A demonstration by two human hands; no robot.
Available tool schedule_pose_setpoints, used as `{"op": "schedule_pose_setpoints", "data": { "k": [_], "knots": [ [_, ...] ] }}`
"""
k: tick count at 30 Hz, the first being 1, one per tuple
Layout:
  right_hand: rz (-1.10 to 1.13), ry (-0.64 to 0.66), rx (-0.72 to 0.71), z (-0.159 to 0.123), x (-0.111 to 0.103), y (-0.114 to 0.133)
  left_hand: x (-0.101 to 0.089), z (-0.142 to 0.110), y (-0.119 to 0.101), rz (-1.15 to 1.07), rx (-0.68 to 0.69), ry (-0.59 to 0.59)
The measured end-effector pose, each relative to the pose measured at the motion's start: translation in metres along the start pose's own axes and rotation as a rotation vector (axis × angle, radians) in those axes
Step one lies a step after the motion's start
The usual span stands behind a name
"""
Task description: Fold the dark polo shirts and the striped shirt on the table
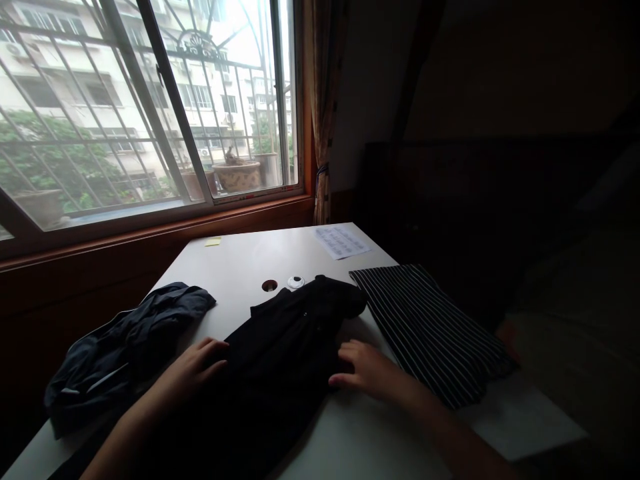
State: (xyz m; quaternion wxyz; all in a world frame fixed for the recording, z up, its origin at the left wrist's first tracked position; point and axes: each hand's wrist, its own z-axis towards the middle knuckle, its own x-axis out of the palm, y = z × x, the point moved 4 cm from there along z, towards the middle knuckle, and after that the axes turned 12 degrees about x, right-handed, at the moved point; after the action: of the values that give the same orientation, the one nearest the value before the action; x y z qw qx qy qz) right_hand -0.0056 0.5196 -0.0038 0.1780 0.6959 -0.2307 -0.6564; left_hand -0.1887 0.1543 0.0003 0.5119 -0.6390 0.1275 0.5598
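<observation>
My left hand [203,361] and right hand [366,371]: both bare, slim fingers [214,346]. Left forearm [145,417] and right forearm [445,423] bare too, smooth outline, narrow at the wrists [393,385], wider further back. Dim light, nails too murky to tell. Upper arms cut off, can't judge sleeves.
</observation>
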Motion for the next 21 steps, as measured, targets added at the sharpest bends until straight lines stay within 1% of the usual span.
{"op": "schedule_pose_setpoints", "data": {
  "k": [3,6,8,10,13,15,16,18,21],
  "knots": [
    [0.134,0.020,0.021,0.003,0.012,0.001,0.013,0.017,-0.007,0.043,0.018,-0.024],
    [0.244,0.023,0.072,0.009,0.006,-0.005,0.015,0.026,-0.008,0.024,-0.037,-0.013],
    [0.298,0.015,0.123,0.011,-0.007,-0.014,0.011,0.025,-0.007,-0.015,-0.069,-0.007],
    [0.325,0.004,0.168,0.009,-0.025,-0.026,0.002,0.020,-0.004,-0.068,-0.084,-0.029],
    [0.304,-0.032,0.224,-0.001,-0.055,-0.047,-0.014,0.006,0.004,-0.131,-0.134,-0.079],
    [0.272,-0.067,0.261,-0.010,-0.074,-0.059,-0.023,-0.006,0.007,-0.164,-0.171,-0.078],
    [0.258,-0.084,0.273,-0.014,-0.083,-0.064,-0.025,-0.012,0.007,-0.193,-0.186,-0.054],
    [0.235,-0.131,0.286,-0.021,-0.099,-0.071,-0.027,-0.024,0.000,-0.285,-0.219,0.032],
    [0.212,-0.203,0.275,-0.030,-0.117,-0.075,-0.023,-0.036,-0.023,-0.396,-0.230,0.166]
  ]
}}
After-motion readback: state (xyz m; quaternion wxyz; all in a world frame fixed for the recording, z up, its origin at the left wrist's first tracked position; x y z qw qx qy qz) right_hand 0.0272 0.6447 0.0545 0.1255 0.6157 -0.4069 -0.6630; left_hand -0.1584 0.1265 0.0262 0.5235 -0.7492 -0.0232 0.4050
